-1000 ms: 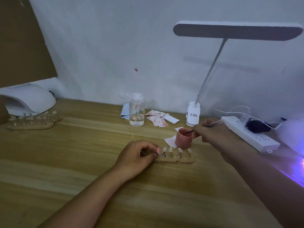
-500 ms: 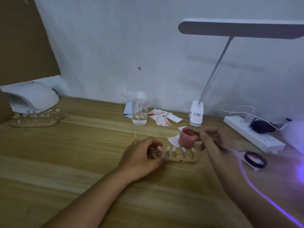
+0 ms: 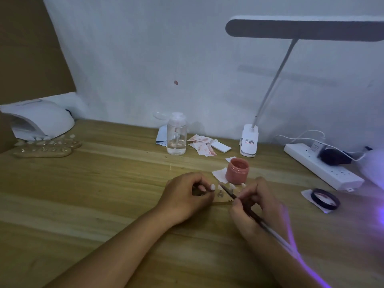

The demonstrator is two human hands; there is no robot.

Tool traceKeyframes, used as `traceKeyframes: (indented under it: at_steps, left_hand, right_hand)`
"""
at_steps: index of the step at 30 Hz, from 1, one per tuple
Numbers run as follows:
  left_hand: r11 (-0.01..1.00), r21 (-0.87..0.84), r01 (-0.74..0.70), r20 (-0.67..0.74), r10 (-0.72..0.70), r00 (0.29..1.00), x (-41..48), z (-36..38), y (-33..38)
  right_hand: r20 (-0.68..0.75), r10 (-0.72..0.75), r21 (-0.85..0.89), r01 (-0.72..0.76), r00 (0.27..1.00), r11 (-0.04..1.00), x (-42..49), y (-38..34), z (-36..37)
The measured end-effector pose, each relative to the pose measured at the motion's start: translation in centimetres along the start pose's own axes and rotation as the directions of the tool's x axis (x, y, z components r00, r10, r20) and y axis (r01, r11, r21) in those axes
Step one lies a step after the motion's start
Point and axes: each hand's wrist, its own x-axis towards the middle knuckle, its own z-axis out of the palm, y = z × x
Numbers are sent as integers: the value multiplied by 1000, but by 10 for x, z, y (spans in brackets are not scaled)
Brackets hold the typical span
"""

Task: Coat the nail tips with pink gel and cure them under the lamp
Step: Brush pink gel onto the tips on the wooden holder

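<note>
A small wooden holder [image 3: 221,201] with several pale nail tips [image 3: 231,185] on metal stands lies on the table in the middle of the head view. My left hand [image 3: 185,197] grips its left end, fingers curled. My right hand [image 3: 254,201] pinches a thin brush [image 3: 232,195], whose tip points at a nail tip near the left end. An open jar of pink gel [image 3: 237,171] stands just behind the holder. The white curing lamp [image 3: 39,120] sits at the far left.
Two more wooden holders [image 3: 43,151] with tips lie before the curing lamp. A clear pump bottle [image 3: 176,135], stained wipes [image 3: 202,145], a desk lamp base [image 3: 249,142], a power strip [image 3: 322,166] and a black jar lid [image 3: 325,199] stand around. Purple light glows at the right.
My right hand has brought the brush from the pink jar down and left to the nail tips. My left hand has stayed on the holder's left end.
</note>
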Motion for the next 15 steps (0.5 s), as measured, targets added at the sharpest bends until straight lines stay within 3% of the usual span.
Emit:
traceKeyframes:
  at_steps: [10, 15]
  left_hand:
    - [997, -22, -74, 2, 74, 997, -1, -1, -1]
    - [997, -39, -72, 4, 72, 997, -2, -1, 0]
  right_hand:
    - [73, -64, -55, 68, 995, 996, 1, 0, 3]
    - [109, -25, -95, 36, 994, 995, 1, 4, 1]
